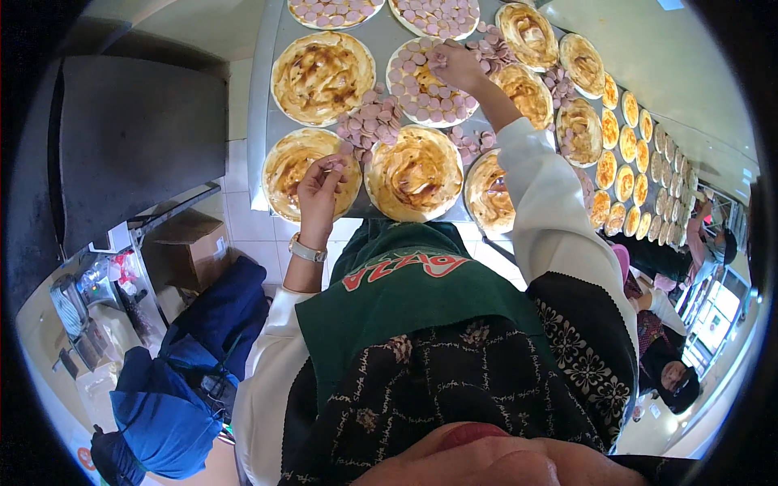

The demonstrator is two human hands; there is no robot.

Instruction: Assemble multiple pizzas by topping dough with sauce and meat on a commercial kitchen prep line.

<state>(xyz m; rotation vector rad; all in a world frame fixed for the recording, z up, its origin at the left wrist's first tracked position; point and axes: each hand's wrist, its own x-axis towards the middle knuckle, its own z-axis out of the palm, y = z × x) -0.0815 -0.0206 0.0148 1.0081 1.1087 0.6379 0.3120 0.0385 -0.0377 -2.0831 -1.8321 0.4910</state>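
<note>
A: What are the left fingers doing?
B: On the left hand (319, 190), thumb and fingertips are together, clamped on pink sausage slices (336, 167); how many, I can't make out.

A: And the right?
B: The right hand (460, 65) has its fingers bunched low. The tips blend into the pink below, so I can't tell whether they grip anything.

A: What's beneath each hand?
B: Under the left, a sauced pizza base (287, 174) at the near left corner. Under the right, a partly topped pizza (429, 91): slices ring it, with sauce showing in the middle.

A: And between them?
B: A heap of loose slices (370, 121), beside the near middle base (414, 174). A smaller heap (472, 144) lies to that base's right, and another pile (492, 49) sits just right of the right hand.

A: Farther out?
B: All of it is on a metal table (381, 36). At the far edge is a pizza covered in slices (335, 10); rows of round bases (625, 142) run off to the right. The left wrist wears a watch (308, 249). Beyond the green apron (486, 300), a cardboard box (190, 249) stands at left, and a co-worker (674, 377) at right.
</note>
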